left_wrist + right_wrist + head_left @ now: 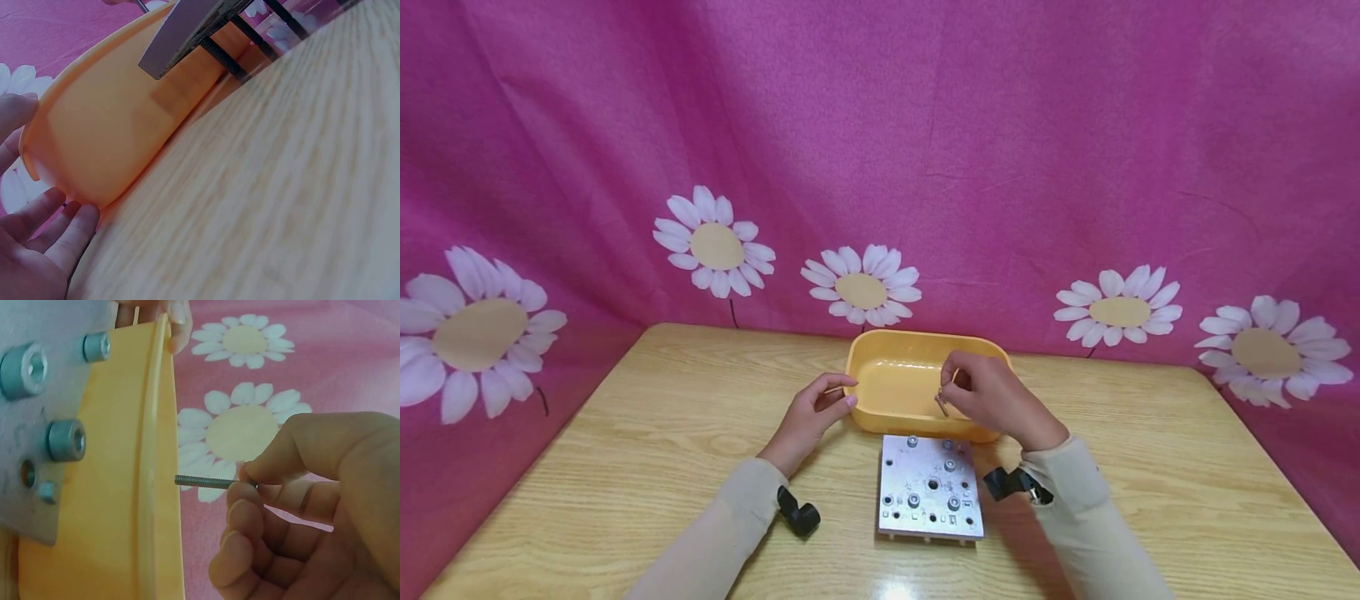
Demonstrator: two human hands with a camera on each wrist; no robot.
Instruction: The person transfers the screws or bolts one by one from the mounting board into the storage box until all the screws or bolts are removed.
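My right hand (992, 396) is above the yellow plastic bin (898, 425). Between thumb and fingertips it pinches a thin metal screw (203, 482), whose threaded shank sticks out while its head is mostly covered. At the bin's left end is my left hand (808, 417), its fingertips against the rim and outer wall. In the left wrist view, its lower fingers (69, 234) lie beside the wall close to the table. A square metal plate (925, 475) stands in front of the bin, with holes and several socket head bolts (67, 440) in it.
Threaded bolt ends (225, 57) reach down beneath the plate and hold it above the wooden table (700, 417). Behind the table hangs a pink cloth (970, 167) with large white flowers. Black wrist mounts (799, 512) are on both sleeves.
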